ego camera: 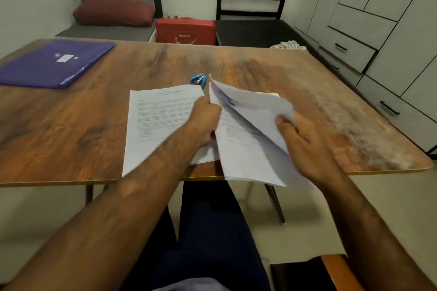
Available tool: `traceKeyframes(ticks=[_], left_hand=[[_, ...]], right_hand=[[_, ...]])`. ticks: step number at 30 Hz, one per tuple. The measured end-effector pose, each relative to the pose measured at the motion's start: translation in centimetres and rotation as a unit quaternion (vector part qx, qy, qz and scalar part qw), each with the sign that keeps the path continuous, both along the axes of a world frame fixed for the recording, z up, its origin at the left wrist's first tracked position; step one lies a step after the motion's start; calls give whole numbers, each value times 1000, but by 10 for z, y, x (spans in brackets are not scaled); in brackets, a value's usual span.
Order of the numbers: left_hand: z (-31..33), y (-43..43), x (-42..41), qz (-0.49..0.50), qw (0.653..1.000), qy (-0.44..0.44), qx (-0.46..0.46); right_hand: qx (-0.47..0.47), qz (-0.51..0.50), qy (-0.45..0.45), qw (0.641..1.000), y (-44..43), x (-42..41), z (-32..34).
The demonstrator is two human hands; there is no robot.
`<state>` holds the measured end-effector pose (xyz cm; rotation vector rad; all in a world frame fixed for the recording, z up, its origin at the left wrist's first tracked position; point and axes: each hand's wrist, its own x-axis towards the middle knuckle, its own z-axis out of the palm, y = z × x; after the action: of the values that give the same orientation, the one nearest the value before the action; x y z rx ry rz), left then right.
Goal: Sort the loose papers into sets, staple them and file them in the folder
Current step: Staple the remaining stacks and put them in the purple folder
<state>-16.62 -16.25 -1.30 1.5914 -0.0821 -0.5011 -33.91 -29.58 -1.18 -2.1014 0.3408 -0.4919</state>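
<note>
Papers (255, 111) stood fanned over the table's (307, 78) near edge, held between both hands. The left hand's (204, 120) fingers curled round their left edge, and the right hand (305, 144) pinched the right side under its thumb. A sheet (163, 116) lay flat just left of them. Beyond it sat a stapler (198, 80), with a folder (54, 64) at the far left corner.
</note>
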Motion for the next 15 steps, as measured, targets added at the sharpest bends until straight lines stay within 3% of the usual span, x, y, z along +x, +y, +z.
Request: traceKeyframes(ticks=[3,5,10,15], left_hand=[[-1,-30,-7,27,989,104,-105],[-6,-44,-7,29,984,117,-130],[-20,-61,0,4,999,27,-43],[-5,-42,6,-37,982,-114,143]], right_hand=[[-39,33,68,996,1,3,-9],[-84,37,93,991,-2,7,-15],[-173,129,169,962,-12,18,-5],[-168,136,133,967,-11,43,17]])
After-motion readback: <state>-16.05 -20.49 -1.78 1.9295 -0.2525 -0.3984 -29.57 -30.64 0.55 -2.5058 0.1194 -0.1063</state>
